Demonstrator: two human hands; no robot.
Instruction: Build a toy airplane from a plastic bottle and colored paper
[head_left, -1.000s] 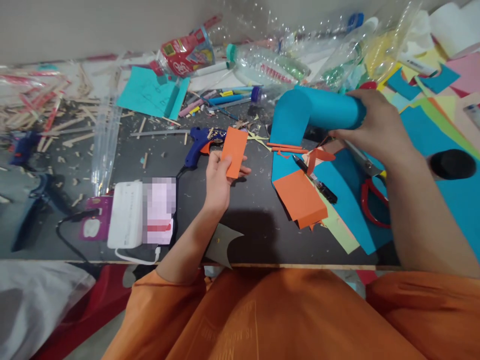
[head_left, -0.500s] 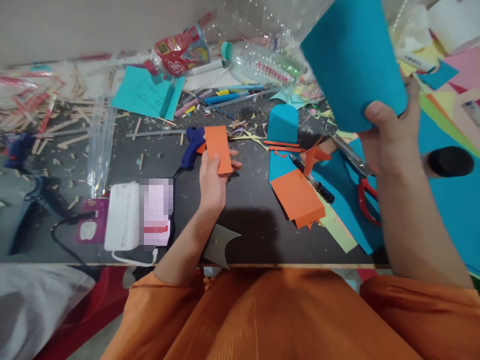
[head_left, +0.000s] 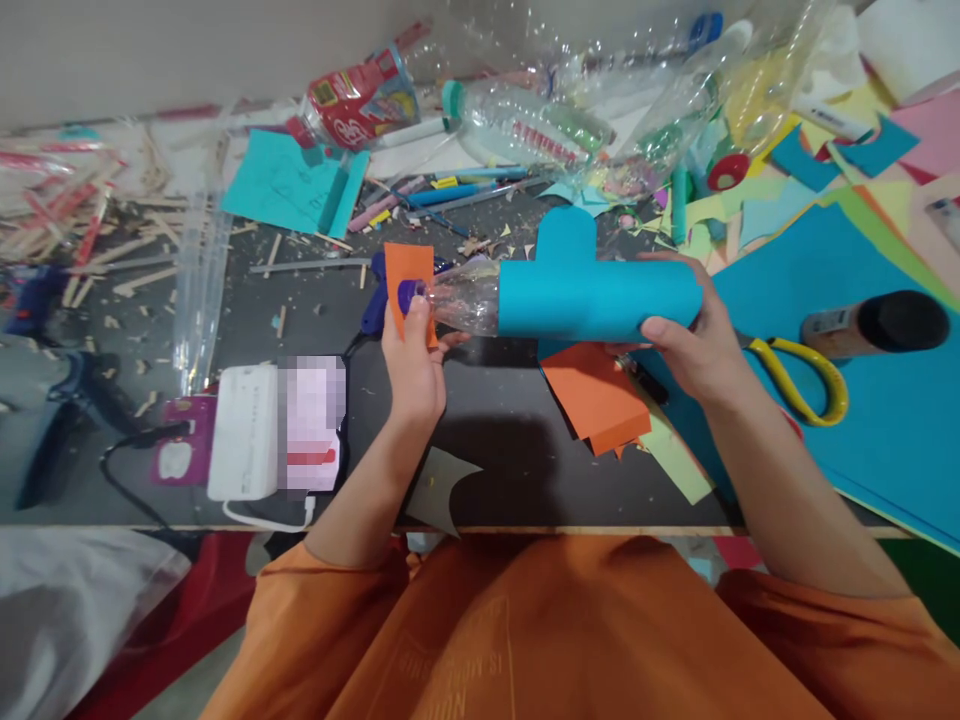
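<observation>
My right hand (head_left: 694, 345) grips the wide end of a clear plastic bottle (head_left: 469, 298) whose body is wrapped in blue paper (head_left: 585, 300). The bottle lies level, its purple cap (head_left: 409, 294) pointing left. In my left hand (head_left: 416, 365) is an orange paper rectangle (head_left: 409, 262), held upright behind the cap, with the thumb at the bottle's neck. Just behind that paper is a blue glue gun (head_left: 375, 300), partly hidden. A blue paper piece with a rounded end (head_left: 566, 235) shows beyond the bottle, and folded orange paper (head_left: 600, 400) lies on the near side.
Yellow-handled scissors (head_left: 806, 385) and a black-capped bottle (head_left: 900, 322) lie on blue sheets at right. Several plastic bottles (head_left: 525, 125), pens and paper scraps line the back. A white power bank (head_left: 244, 435) and wooden sticks (head_left: 150, 270) are at left.
My right hand has brought the blue-wrapped bottle down and left, turning it level so its cap meets the orange paper. My left hand has shifted slightly left with the paper.
</observation>
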